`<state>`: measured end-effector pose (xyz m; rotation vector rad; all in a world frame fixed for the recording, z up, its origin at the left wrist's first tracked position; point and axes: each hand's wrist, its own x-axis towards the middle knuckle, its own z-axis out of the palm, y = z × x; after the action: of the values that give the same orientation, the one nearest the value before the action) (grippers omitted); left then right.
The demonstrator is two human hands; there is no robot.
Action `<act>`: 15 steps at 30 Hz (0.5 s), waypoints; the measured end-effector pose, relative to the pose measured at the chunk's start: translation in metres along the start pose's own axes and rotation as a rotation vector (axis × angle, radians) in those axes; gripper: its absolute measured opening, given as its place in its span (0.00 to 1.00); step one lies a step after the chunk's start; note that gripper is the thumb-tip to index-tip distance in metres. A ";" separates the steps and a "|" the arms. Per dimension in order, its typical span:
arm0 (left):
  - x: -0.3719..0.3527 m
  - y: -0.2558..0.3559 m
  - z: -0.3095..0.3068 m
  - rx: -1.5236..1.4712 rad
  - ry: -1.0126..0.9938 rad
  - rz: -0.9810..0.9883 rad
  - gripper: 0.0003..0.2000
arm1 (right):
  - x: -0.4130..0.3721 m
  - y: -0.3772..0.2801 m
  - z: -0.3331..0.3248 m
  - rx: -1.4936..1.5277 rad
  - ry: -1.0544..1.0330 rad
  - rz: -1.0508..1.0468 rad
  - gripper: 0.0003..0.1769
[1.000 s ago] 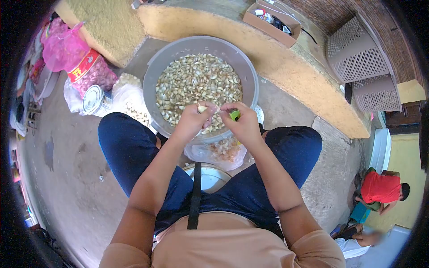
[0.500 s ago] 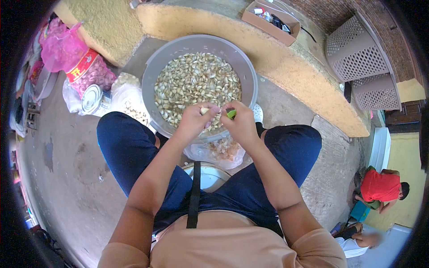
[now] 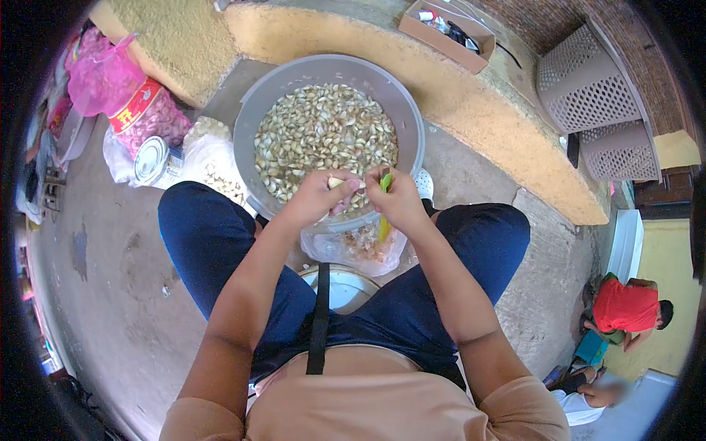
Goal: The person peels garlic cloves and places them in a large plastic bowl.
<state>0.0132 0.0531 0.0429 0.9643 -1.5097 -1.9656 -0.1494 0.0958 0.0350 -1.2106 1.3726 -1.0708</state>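
Note:
A pale garlic clove (image 3: 335, 181) is pinched in the fingers of my left hand (image 3: 318, 198), over the near edge of a large grey tub (image 3: 250, 147). My right hand (image 3: 401, 203) is closed round a small knife (image 3: 385, 181) with a green and yellow handle, close beside the left. Its blade is too small to make out. Inside the tub many garlic cloves (image 3: 323, 128) lie in water. Just below my hands, a clear plastic bag (image 3: 318, 246) with brownish peels rests between my legs, against the tub.
Left of the tub stand a pink mesh sack (image 3: 151, 121) of garlic, a can (image 3: 153, 162) and a white bag (image 3: 206, 151) with pale cloves. Behind runs a yellow ledge (image 3: 471, 125) bearing a cardboard box (image 3: 460, 48) and grey crates (image 3: 588, 88). Two people sit at lower right.
The knife in my right hand has turned, so more of its green and yellow handle shows, pointing down. My left hand stays nearly in place with the clove.

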 end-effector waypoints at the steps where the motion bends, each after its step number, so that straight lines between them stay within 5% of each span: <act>1: 0.000 0.000 -0.001 -0.007 -0.021 -0.002 0.12 | 0.000 0.000 0.000 -0.019 -0.001 -0.038 0.08; 4: 0.001 0.000 -0.002 -0.025 -0.080 -0.010 0.13 | -0.004 -0.009 -0.002 0.198 -0.073 0.091 0.07; 10: 0.005 -0.001 -0.003 -0.127 -0.042 -0.073 0.15 | -0.005 -0.011 -0.003 0.149 0.018 0.058 0.08; 13: 0.008 -0.001 0.002 -0.173 0.095 -0.107 0.14 | -0.005 -0.022 -0.007 -0.026 0.047 0.085 0.09; 15: 0.006 0.000 0.005 -0.185 0.125 -0.100 0.13 | -0.004 -0.016 -0.007 -0.197 0.094 -0.072 0.11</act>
<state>0.0053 0.0518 0.0418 1.0781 -1.2101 -2.0312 -0.1538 0.0976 0.0519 -1.3763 1.5460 -1.0731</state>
